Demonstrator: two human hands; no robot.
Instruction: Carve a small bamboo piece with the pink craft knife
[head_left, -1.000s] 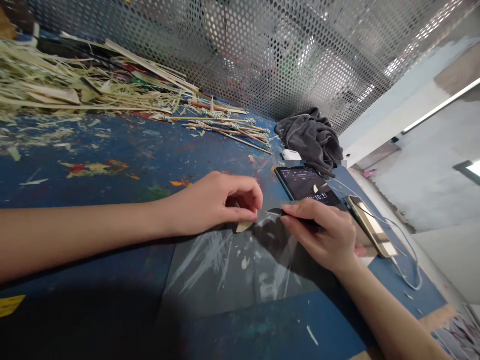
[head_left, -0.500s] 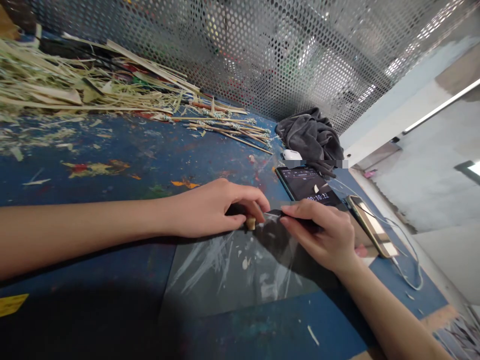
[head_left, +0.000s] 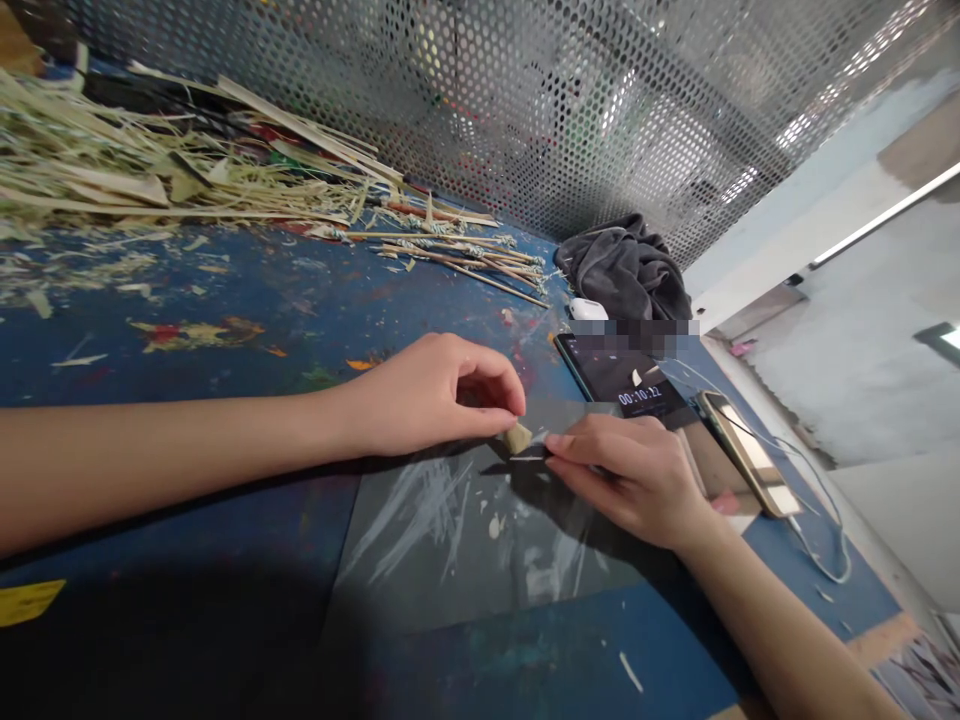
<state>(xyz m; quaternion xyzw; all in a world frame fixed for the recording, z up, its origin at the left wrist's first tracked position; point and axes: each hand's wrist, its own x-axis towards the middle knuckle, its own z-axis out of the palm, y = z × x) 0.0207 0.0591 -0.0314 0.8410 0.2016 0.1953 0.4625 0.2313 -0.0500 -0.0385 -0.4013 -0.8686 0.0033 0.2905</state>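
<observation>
My left hand (head_left: 442,395) reaches in from the left, with thumb and forefinger pinched at a small pale-tan, woody-looking piece (head_left: 517,438). Facing it, my right hand (head_left: 630,470) is closed on a slim tool whose narrow bright edge (head_left: 526,458) shows just below the tan piece. Its handle is hidden in my fingers, so its exact kind is unclear. Both hands work low over a dark grey mat (head_left: 420,590) with whitish scratches and a few pale flecks.
Pale shavings (head_left: 82,170) heap at the back left of the blue table (head_left: 315,290). Several thin sticks (head_left: 465,262) lie near the perforated metal screen (head_left: 495,110). On the right are a dark cloth (head_left: 626,265), a white case (head_left: 588,309), a timer screen (head_left: 637,385) and a cabled phone (head_left: 750,450).
My left fingers have come together at the tan piece, which is slightly higher and further right. The slim tool's tip has dropped a little, to below the piece.
</observation>
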